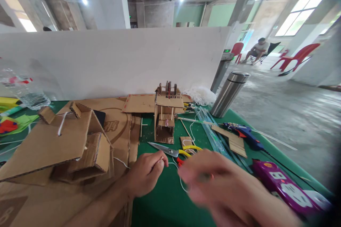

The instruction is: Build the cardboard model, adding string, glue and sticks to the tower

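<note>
Scissors (pixel 170 151) | just beyond closed left grip (pixel 147 172) | right grip (pixel 213 179) blurred, cannot tell state

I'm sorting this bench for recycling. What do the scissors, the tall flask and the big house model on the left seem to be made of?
Scissors: blades of smooth metal, judging by their grey sheen; the yellow handle looks like plastic.
Flask: silvery, satin metal, probably stainless steel, from its soft reflections.
House model: matt brown cardboard, likely corrugated, as ridged cut edges show.
</note>
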